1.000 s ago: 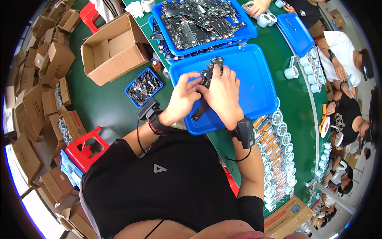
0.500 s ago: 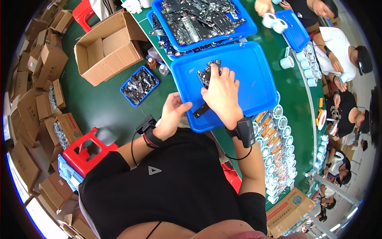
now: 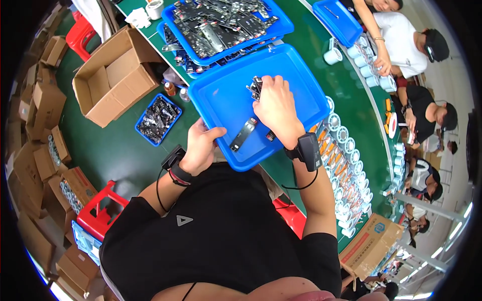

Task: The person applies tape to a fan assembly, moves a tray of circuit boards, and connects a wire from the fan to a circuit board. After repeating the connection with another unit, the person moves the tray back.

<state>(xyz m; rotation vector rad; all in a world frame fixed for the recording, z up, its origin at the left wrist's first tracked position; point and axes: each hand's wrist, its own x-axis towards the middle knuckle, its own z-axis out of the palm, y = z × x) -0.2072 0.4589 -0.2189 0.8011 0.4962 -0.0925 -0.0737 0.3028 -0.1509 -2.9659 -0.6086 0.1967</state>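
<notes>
My right hand point(image 3: 276, 104) is closed around a small bunch of black circuit boards point(image 3: 255, 88) inside a shallow blue tray point(image 3: 296, 60). Its fingertips are partly hidden behind the back of the hand. A long dark circuit board point(image 3: 243, 134) lies loose in the tray near its front left corner, and a small piece point(image 3: 271, 136) sits beside my right wrist. My left hand point(image 3: 202, 146) grips the tray's left rim, thumb over the edge and the other fingers mostly hidden below.
Another blue tray point(image 3: 289, 26) heaped with circuit boards is stacked beyond mine. White round motor-like parts point(image 3: 342, 134) with wires line the table at right. At left on the floor are a small blue tray point(image 3: 176, 118) of boards and a cardboard box point(image 3: 103, 111). Co-workers sit across the table.
The view has shifted, so the scene sits further left. My left thumb has come onto the tray rim. The long board shows more fully, and a small piece now shows beside my right wrist.
</notes>
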